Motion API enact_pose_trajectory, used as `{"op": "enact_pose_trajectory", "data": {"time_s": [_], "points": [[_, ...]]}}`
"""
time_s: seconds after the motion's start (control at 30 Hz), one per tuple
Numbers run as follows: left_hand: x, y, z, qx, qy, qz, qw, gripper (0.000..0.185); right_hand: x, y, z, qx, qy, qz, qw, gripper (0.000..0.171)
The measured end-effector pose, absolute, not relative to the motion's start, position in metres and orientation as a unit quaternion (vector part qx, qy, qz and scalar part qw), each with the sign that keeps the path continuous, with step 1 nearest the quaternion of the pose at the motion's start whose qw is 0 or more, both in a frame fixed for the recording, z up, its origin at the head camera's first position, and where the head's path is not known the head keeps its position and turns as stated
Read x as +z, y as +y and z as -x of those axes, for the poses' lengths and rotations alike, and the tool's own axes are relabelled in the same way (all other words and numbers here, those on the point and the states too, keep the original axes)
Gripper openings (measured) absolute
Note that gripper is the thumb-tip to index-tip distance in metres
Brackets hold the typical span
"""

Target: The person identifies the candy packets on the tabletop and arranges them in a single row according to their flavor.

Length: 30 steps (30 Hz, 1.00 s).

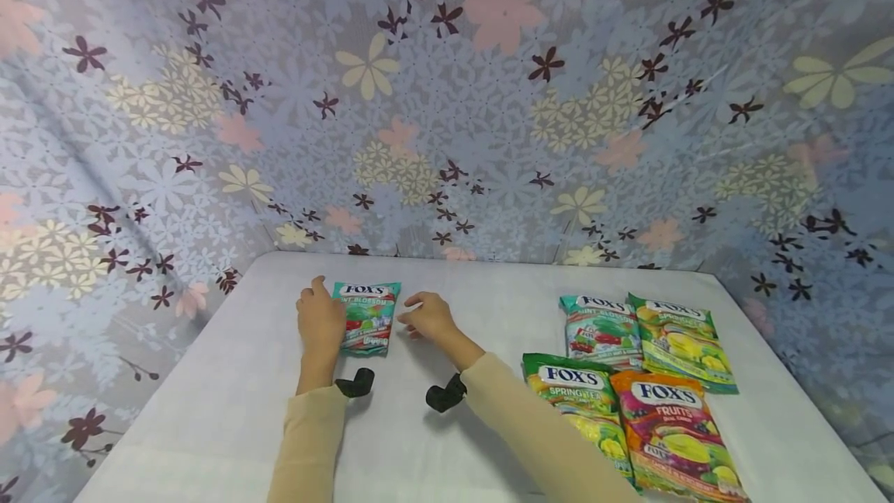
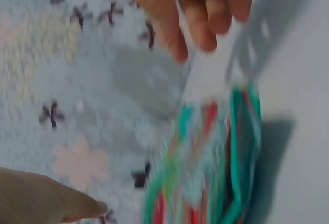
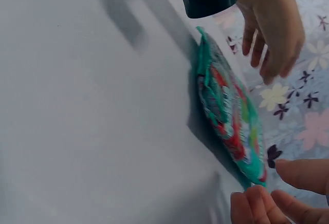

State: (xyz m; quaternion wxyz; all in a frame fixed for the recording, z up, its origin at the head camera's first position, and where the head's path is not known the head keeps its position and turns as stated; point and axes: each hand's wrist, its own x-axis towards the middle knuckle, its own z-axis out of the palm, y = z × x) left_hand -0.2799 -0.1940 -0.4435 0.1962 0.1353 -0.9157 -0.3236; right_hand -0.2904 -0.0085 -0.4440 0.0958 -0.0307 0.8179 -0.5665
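Observation:
A teal Fox's candy bag (image 1: 366, 317) lies flat on the white table (image 1: 230, 402), towards the back left. My left hand (image 1: 320, 322) rests just beside its left edge, fingers relaxed and holding nothing. In the left wrist view the fingers (image 2: 200, 13) hover above the blurred bag (image 2: 205, 172). My right hand (image 1: 429, 317) is close to the bag's right edge with fingers loosely curled and nothing in them. In the right wrist view its fingertips (image 3: 257, 206) sit right at a corner of the bag (image 3: 231, 121); whether they touch it is unclear.
Several more Fox's candy bags lie at the right: a teal one (image 1: 601, 328), two green ones (image 1: 680, 340) (image 1: 580, 402) and an orange fruits one (image 1: 673, 433). A floral cloth backdrop (image 1: 447, 99) encloses the table at the back and both sides.

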Motion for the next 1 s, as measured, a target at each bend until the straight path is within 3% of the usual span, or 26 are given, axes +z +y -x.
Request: {"op": "enact_pose_trajectory", "data": {"time_s": [0.1,0.33,0.63,1.0], "points": [[-0.438,-0.172,0.280,-0.346,-0.913,-0.094,0.194,0.053,-0.439,0.002,0.287,-0.550,0.829,0.056,0.083,0.030],[-0.440,-0.114,0.280,-0.439,-0.889,-0.030,0.123,0.051,-0.429,0.034,0.280,-0.474,0.872,0.117,0.015,0.022],[-0.448,-0.060,0.281,-0.477,-0.878,0.009,0.043,0.040,-0.426,0.089,0.273,-0.490,0.868,0.076,0.019,0.026],[-0.448,0.007,0.279,-0.490,-0.869,0.031,-0.056,0.041,-0.429,0.171,0.261,-0.454,0.891,0.010,0.014,0.038]]}}
